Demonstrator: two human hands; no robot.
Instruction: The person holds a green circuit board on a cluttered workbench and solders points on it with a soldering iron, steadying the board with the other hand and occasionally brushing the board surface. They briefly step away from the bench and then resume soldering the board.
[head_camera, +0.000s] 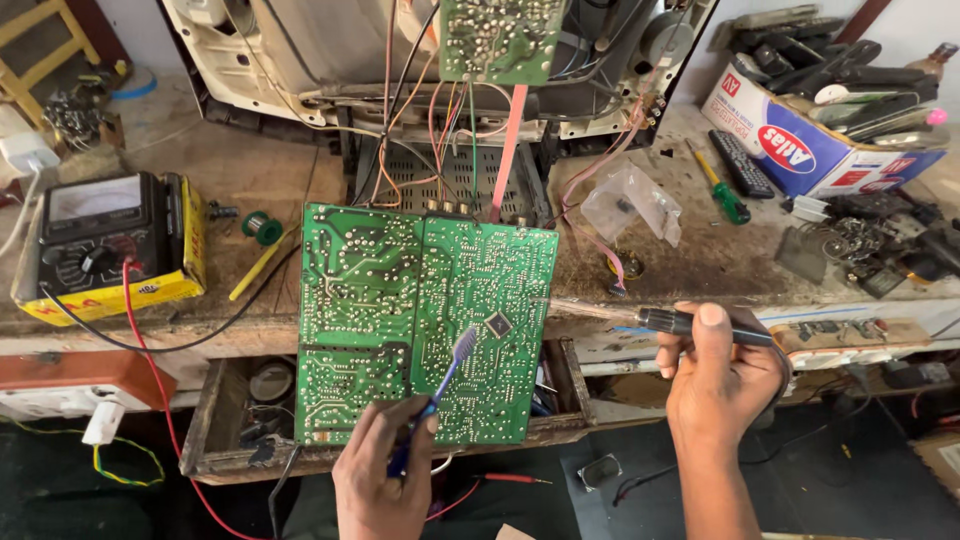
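Left hand closed around blue toothbrush, bristles touching green circuit board, which lies over the open drawer. Right hand gripping soldering iron, tip at board's right edge

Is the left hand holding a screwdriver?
No, the left hand holds a blue toothbrush with its bristles on the green circuit board.

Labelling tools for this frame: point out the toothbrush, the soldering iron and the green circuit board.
toothbrush (447, 368), head view, blue handle.
soldering iron (668, 321), head view, dark grip.
green circuit board (360, 290), head view, left half.
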